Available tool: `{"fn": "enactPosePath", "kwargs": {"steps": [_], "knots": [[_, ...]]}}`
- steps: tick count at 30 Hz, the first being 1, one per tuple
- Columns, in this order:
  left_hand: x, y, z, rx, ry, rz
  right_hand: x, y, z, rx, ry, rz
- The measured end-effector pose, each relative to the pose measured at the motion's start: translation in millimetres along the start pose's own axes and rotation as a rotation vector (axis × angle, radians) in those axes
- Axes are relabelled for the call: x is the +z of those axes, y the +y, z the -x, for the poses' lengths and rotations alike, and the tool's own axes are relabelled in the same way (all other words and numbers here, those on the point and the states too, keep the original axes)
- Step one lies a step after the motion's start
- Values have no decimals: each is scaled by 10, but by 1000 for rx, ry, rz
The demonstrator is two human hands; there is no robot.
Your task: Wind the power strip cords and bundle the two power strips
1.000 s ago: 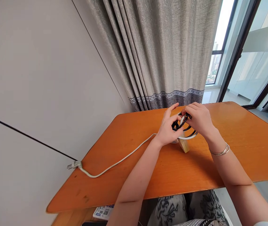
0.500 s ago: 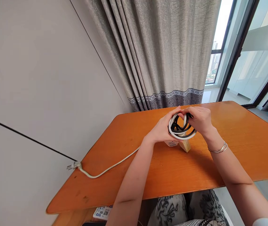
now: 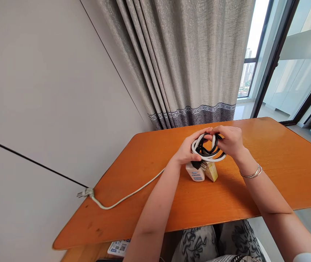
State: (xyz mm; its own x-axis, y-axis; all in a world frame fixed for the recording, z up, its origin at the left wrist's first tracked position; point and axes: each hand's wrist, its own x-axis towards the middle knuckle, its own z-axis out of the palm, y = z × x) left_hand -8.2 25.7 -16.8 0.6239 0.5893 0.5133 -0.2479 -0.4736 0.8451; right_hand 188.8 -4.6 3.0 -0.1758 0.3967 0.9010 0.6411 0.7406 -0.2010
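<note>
Both hands hold a coiled bundle of black and white cables point(image 3: 212, 159) above the table. My left hand point(image 3: 186, 150) is closed round the coil's left side, its thumb along the lower edge. My right hand point(image 3: 229, 141) pinches the coil at its upper right. A black plug point(image 3: 197, 165) with metal prongs hangs below the left thumb. Just under the coil, a white bottle-like container point(image 3: 195, 174) with a printed label stands beside a pale yellow box point(image 3: 212, 171). Their upper parts are hidden behind the cables.
A white cord point(image 3: 133, 192) crosses the orange wooden table point(image 3: 275, 163) to a plug point(image 3: 86, 193) at the left edge by the wall. A curtain point(image 3: 193, 65) hangs behind the table. A printed packet point(image 3: 118, 247) lies below the front edge.
The coil has shifted slightly left with both hands. The black plug now shows below the left thumb, and more of the white container is visible.
</note>
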Motion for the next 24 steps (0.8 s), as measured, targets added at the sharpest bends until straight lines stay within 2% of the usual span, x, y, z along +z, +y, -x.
{"fn": "enactPosePath", "kwargs": {"steps": [5, 8, 13, 17, 21, 24], "knots": [[48, 5, -12, -47, 63, 94, 55, 23, 49, 3, 24, -61], [74, -19, -13, -53, 87, 163, 88, 33, 78, -42, 68, -91], [150, -79, -1, -100, 139, 291, 62, 8, 98, -92, 165, 35], [216, -127, 9, -86, 128, 342, 30, -17, 134, -136, 254, 87], [257, -150, 19, -124, 113, 337, 52, -35, 159, -40, 286, 74], [260, -165, 24, -175, 105, 321, 78, -38, 144, -46, 284, 42]]}}
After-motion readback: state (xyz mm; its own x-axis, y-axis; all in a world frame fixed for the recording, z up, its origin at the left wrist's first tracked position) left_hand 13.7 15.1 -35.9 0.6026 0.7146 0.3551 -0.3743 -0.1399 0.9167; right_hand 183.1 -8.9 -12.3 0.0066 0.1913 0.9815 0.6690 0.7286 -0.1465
